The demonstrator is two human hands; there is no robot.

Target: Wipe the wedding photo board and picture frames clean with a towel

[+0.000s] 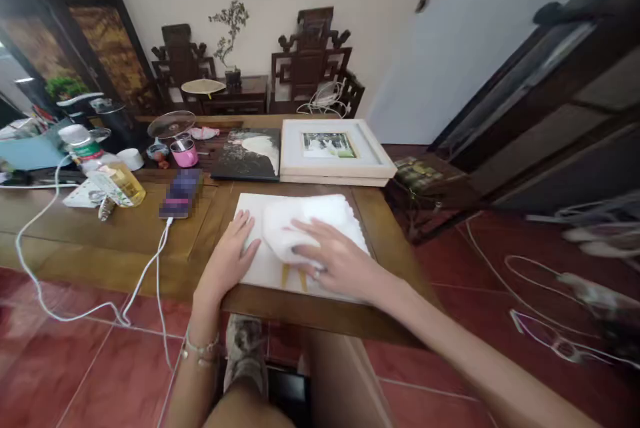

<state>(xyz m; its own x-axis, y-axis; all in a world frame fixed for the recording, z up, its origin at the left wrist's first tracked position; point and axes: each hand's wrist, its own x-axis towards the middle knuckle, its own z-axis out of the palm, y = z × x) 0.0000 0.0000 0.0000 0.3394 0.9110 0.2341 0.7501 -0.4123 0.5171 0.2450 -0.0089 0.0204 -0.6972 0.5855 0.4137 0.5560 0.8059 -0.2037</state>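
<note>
A flat white board [253,208] lies near the front edge of the wooden table, with two short yellow marks [294,277] on its lower part. My left hand [231,248] rests on the board's left edge, palm down with its fingers apart. On top of the board is a bunched white cloth [280,218], or perhaps thick tissue. My right hand [335,258] presses down on it, fingers bent over its right part. That hand and the cloth hide the middle of the board.
Behind the board are a framed picture [290,168] and a dark picture panel [243,158]. To the left are a phone [181,193] on a white cable [150,268], a pink cup [185,152] and a bottle [120,178] of yellow liquid. Cables [530,261] lie on the floor at right.
</note>
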